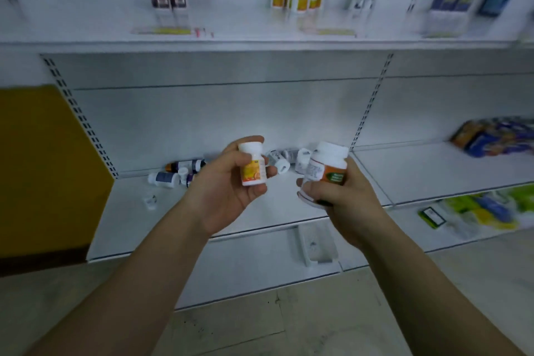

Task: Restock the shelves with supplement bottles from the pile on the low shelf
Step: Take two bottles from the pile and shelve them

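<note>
Small bottle (253,166), frame centre: white, yellow-orange label. Larger bottle (326,169) right of it: white, orange-and-green label. Shelves (419,170) white. Panel (43,167) left: mustard yellow.

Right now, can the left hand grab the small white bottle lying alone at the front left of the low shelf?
Probably not: the left hand already grips a yellow-labelled bottle. The path to the lone bottle looks open.

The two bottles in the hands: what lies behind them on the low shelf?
Behind the yellow-labelled bottle and the orange-labelled bottle lie toppled white bottles on the low shelf. The hands hide part of that pile.
</note>
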The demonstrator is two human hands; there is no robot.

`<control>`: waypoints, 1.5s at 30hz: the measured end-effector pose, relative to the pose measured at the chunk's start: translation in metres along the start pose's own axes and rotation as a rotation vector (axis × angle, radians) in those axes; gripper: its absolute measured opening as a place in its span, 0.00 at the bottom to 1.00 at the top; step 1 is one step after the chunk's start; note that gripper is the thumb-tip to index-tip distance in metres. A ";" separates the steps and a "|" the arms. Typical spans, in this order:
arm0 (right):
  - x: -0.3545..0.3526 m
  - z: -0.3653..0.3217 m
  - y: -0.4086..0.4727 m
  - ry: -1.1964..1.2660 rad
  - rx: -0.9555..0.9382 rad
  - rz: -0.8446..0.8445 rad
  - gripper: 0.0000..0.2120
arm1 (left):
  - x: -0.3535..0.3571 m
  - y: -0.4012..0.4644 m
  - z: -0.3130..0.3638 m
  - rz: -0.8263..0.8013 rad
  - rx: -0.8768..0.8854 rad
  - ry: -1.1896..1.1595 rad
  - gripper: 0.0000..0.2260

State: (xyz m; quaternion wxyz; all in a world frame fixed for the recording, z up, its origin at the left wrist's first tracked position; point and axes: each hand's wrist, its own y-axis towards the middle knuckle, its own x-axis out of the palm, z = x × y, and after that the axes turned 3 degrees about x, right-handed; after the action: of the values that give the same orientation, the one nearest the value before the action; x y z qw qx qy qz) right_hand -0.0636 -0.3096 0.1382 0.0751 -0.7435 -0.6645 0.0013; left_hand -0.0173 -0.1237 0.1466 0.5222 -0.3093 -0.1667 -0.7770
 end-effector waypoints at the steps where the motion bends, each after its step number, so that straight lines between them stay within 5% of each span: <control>1: -0.004 -0.014 -0.006 -0.053 -0.056 0.024 0.28 | 0.013 -0.004 0.006 -0.016 0.029 0.068 0.14; 3: -0.012 -0.044 -0.011 -0.063 -0.155 0.057 0.24 | 0.040 -0.006 0.017 -0.058 0.087 0.207 0.17; 8: -0.043 -0.114 0.007 0.427 -0.095 0.028 0.12 | 0.114 0.008 0.042 -0.091 0.203 0.464 0.16; 19: -0.150 -0.196 0.102 -0.120 -0.422 -0.098 0.07 | 0.205 0.110 0.059 0.262 0.620 1.119 0.18; 28: -0.144 -0.214 0.197 -0.409 -0.450 -0.176 0.16 | 0.173 0.181 0.100 0.586 0.461 1.459 0.22; 37: -0.106 -0.222 0.266 -0.655 -0.502 -0.202 0.29 | 0.132 0.262 0.146 0.519 0.338 1.785 0.23; 45: -0.096 -0.230 0.298 -0.822 -0.443 -0.214 0.32 | 0.111 0.317 0.163 0.473 0.310 1.795 0.19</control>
State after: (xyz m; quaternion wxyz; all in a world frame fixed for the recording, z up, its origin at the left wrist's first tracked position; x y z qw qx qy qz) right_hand 0.2432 -0.4611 0.3219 -0.3547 -0.6067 -0.6963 0.1459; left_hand 0.2929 -0.2341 0.3218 0.6351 0.4523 0.2636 -0.5679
